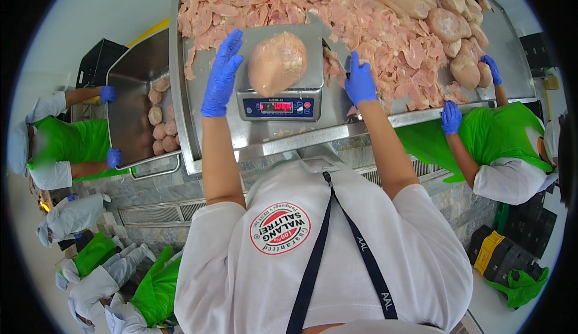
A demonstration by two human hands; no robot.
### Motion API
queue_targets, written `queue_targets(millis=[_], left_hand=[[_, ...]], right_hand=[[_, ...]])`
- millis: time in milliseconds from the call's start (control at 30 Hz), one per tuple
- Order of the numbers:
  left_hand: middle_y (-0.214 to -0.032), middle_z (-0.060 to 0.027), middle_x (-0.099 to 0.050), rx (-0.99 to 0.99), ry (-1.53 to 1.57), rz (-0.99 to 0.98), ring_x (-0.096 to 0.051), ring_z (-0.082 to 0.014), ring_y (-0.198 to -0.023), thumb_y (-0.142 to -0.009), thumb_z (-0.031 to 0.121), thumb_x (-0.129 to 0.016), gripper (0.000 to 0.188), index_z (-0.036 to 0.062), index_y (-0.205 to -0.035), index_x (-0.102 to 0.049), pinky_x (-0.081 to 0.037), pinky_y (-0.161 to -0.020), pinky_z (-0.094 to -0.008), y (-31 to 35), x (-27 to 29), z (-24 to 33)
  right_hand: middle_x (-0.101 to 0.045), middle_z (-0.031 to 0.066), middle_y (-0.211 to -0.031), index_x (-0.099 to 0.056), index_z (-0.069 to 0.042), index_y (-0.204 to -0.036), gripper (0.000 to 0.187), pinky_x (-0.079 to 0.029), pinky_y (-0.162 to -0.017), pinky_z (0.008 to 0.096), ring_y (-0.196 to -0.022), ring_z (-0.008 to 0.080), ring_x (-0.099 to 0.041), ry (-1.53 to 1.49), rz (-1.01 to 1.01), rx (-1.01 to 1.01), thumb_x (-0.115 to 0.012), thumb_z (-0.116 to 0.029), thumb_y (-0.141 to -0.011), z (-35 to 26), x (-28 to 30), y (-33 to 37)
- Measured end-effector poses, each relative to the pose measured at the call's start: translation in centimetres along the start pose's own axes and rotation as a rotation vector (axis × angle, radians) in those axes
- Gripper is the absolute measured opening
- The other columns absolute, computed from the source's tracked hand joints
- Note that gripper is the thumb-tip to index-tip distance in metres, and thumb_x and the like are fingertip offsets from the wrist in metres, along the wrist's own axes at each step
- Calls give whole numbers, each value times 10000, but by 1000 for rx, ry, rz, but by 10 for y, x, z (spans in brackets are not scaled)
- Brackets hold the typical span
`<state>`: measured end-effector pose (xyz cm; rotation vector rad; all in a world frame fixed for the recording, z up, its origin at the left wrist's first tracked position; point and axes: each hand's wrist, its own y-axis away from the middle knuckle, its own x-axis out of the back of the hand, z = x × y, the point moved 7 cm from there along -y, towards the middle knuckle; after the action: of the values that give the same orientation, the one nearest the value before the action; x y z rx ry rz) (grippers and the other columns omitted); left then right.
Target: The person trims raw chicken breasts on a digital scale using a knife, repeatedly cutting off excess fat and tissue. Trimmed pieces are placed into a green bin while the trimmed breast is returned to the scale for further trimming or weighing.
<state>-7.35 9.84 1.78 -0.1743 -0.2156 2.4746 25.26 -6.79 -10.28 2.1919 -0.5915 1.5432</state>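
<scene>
Holding the left hand [223, 75] flat and empty beside a meat lump [278, 63] on the scale [279, 109]; gripping a knife [325, 33] in the right hand [360, 81]. Working over a steel table [334, 102] beneath both, with trimmings [403, 57] heaped past the right, green-aproned co-workers [506, 141] flanking both.

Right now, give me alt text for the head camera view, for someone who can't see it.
A large, rounded, pale pink piece of meat sits on a silver digital scale, between a person's open, blue-gloved left hand and blue-gloved right hand holding a metal knife. Beyond, thin pink meat slices and rounded chunks lie on a steel table.
</scene>
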Motion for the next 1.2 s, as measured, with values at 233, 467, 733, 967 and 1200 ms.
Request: queue_targets(millis=[233, 467, 733, 967, 1200], left_hand=[[-1608, -66, -310, 75, -182, 3, -238, -292, -1504, -774, 273, -805, 996, 136, -1587, -246, -187, -1219, -469, 31, 17, 52], [-1598, -117, -313, 23, -336, 41, -262, -266, -1491, -706, 298, -859, 1091, 102, -1582, -239, -209, -1217, -431, 23, -11, 30], [-1395, -242, -473, 30, -761, 56, -476, -388, -1288, -566, 493, -918, 1169, -42, -1449, -370, -403, -1085, -459, -11, -62, 6], [-1241, -216, -597, -61, -553, 0, -596, -337, -1131, -609, 399, -915, 1030, -44, -1393, -415, -445, -1044, -413, -11, -74, -11], [-1221, -186, -607, -92, -607, -64, -598, -281, -1153, -647, 329, -919, 947, -20, -1378, -428, -481, -1008, -386, -23, -64, 9]], right_hand=[[-670, 252, -1113, -174, -131, -1592, 922, -542, -824, 404, -893, 314, -690, -468, -168, -219, -725, -279, -868, 24, 18, 9], [-715, 170, -977, -494, -76, -1355, 477, -527, -771, 410, -867, 303, -690, -1012, -8, -163, -605, -358, -987, 12, 54, 5], [-705, 169, -875, -470, -188, -1443, 564, -533, -730, 439, -818, 371, -694, -584, 78, 68, -541, -510, -986, -89, 104, 66], [-694, 179, -788, -313, -128, -1538, 767, -541, -646, 433, -732, 346, -696, -235, -38, 309, -566, -548, -948, -149, 107, 98], [-711, 195, -852, -320, -127, -1517, 774, -547, -675, 471, -778, 387, -696, -300, -55, 336, -557, -582, -937, -109, 99, 83]])
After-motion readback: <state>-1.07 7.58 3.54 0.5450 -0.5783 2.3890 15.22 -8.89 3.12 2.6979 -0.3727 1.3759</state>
